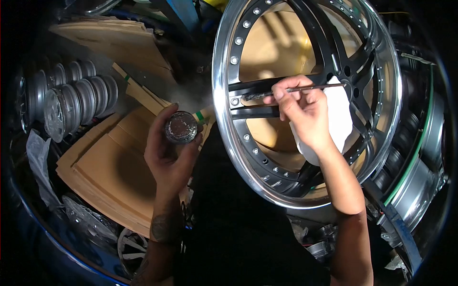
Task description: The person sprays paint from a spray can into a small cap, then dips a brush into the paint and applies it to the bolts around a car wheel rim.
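Observation:
A large wheel rim (221,95) with a polished lip, black spokes and silver bolts stands at the upper right. Over its left spoke, my right hand (305,112) pinches a thin dark brush (310,87), its bristle end near a bolt by the lip. White cloth or paper (339,112) lies behind that hand against the spokes. My left hand (169,148), left of the rim, has its fingers wrapped round a small round container (181,127) with dark contents and a smeared edge.
Stacked cardboard sheets (114,176) lie at the lower left, below rows of silver cylindrical parts (81,102). More rims (420,190) stand at the right beside a blue metal bar (403,238). Another wheel (131,250) is at the bottom left.

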Action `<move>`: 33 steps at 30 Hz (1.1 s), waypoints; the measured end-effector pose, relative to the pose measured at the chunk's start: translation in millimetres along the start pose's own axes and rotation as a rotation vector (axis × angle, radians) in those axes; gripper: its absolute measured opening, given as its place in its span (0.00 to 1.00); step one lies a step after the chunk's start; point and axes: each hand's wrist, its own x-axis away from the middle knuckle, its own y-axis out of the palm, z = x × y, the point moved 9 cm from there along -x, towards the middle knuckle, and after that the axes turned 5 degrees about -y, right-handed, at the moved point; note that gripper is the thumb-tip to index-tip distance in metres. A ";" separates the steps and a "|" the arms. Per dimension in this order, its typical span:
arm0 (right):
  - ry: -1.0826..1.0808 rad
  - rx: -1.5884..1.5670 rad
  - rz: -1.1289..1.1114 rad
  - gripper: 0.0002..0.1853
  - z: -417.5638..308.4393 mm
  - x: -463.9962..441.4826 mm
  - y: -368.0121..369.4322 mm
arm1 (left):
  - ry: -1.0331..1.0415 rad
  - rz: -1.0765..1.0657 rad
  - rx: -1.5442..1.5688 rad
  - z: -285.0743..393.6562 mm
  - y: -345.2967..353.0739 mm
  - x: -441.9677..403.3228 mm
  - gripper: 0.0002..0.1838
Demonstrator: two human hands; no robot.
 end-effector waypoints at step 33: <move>-0.336 -0.265 0.623 0.10 -78.4 230.2 -169.0 | 0.199 -0.219 0.135 98.0 33.3 39.1 0.28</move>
